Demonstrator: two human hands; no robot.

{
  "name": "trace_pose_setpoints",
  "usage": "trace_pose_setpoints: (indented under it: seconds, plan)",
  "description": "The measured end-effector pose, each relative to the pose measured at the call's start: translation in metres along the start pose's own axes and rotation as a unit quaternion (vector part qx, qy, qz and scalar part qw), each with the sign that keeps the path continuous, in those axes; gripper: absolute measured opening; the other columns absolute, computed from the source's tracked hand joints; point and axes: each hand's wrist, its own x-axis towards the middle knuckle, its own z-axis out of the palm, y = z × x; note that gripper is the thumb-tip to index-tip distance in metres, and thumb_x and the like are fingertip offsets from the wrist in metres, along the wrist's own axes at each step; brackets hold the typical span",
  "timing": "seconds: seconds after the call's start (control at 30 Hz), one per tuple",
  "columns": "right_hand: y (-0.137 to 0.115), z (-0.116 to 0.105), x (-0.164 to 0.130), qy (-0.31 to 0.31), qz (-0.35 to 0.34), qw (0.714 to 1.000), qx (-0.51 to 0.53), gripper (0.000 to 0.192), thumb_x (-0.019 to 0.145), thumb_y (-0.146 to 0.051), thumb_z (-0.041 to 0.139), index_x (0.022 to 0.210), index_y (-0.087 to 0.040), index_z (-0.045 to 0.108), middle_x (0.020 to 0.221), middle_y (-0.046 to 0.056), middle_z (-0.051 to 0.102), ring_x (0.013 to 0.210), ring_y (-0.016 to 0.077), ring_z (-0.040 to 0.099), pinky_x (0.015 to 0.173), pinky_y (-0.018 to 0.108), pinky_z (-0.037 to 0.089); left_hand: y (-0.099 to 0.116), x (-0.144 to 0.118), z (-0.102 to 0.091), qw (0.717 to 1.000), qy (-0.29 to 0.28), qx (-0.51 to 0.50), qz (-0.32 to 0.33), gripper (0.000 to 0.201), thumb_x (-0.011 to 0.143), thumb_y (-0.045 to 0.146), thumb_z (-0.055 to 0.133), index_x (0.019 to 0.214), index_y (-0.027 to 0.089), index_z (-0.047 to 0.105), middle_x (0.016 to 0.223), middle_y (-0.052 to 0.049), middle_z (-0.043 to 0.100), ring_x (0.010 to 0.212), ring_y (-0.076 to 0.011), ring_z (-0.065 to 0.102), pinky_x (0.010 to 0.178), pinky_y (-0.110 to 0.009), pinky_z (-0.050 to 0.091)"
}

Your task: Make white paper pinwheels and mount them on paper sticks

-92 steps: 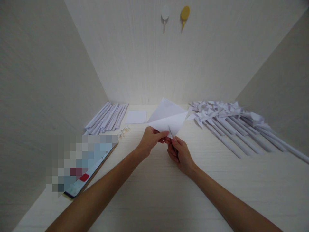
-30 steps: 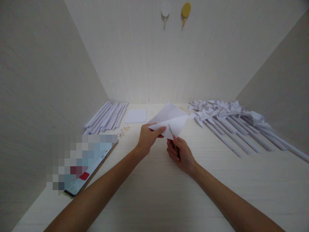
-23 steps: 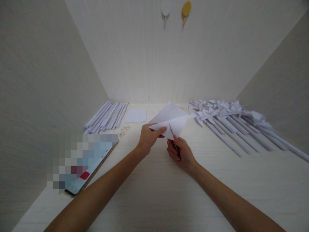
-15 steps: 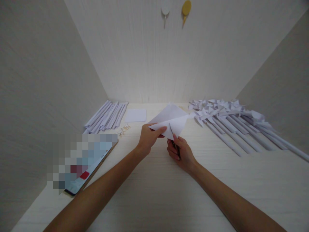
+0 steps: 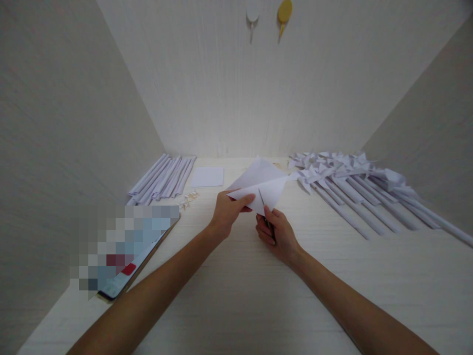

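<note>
A white sheet of paper (image 5: 264,175), creased along a diagonal, is held up over the table in front of me. My left hand (image 5: 229,209) pinches its left corner, thumb on top and fingers beneath. Wrapped round the dark handles of a pair of scissors (image 5: 272,230) is my right hand (image 5: 279,234). One thin blade lies over the paper's near part, pointing toward its middle; the other blade is hidden beneath the sheet.
Rolled paper tubes (image 5: 166,177) lie at the back left beside a flat white paper stack (image 5: 207,176) and small cotton-tipped pieces (image 5: 189,198). Paper pinwheels on sticks (image 5: 340,177) fill the back right. A phone (image 5: 144,256) leans at the left. Two hooks (image 5: 284,15) are on the wall.
Both hands, the paper and the scissors stay almost in place. The scissors' blade looks slightly more closed along the paper; the view has shifted very little.
</note>
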Motion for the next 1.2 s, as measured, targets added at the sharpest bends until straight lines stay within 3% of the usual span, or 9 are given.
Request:
trace_pose_setpoints:
  seconds: [1.03, 1.2]
  plan:
    - [0.0027, -0.0011, 0.0019, 0.002, -0.005, 1.000, -0.015, 0.034, 0.066, -0.045, 0.059, 0.057, -0.017, 0.043, 0.035, -0.011, 0.031, 0.026, -0.0002, 0.019, 0.025, 0.014, 0.009, -0.0035, 0.0020, -0.0007, 0.999, 0.004, -0.045, 0.011, 0.025, 0.050, 0.020, 0.070, 0.072, 0.010, 0.063, 0.069, -0.003, 0.064, 0.060, -0.0113, 0.057, 0.051, -0.022, 0.048]
    - [0.0043, -0.0019, 0.0010, -0.023, -0.003, 0.998, -0.065, 0.030, 0.069, -0.045, 0.055, 0.062, -0.017, 0.046, 0.036, -0.011, 0.032, 0.026, 0.0007, 0.021, 0.025, 0.014, 0.011, 0.0032, 0.0084, -0.0064, 0.993, 0.075, -0.071, 0.052, 0.024, 0.050, 0.021, 0.069, 0.071, 0.011, 0.061, 0.070, -0.003, 0.064, 0.060, -0.0100, 0.056, 0.050, -0.019, 0.045]
